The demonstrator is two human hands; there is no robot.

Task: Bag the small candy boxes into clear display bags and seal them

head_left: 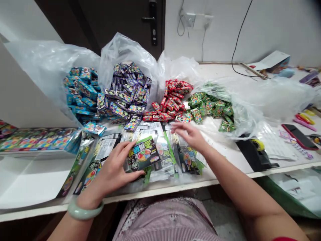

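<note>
My left hand (pixel 112 167), with a pale green bangle (pixel 85 209) on its wrist, grips both edges of a dark green printed card packet (pixel 142 154). It lies over a loose spread of clear plastic sleeves and printed packets (pixel 160 167) on the table. My right hand (pixel 188 134) is a little farther along that spread, its fingers apart and nothing in them. Behind the hands, open plastic bags hold heaps of small packs in blue (pixel 81 90), purple (pixel 127 90), red (pixel 172 100) and green (pixel 208 107).
A long printed box (pixel 37 140) and white card stand at the left of the table. To the right are a black tape dispenser (pixel 255 152), a phone in a red case (pixel 298 135) and pink and yellow markers (pixel 304 120). The table's front edge (pixel 160 190) runs before me.
</note>
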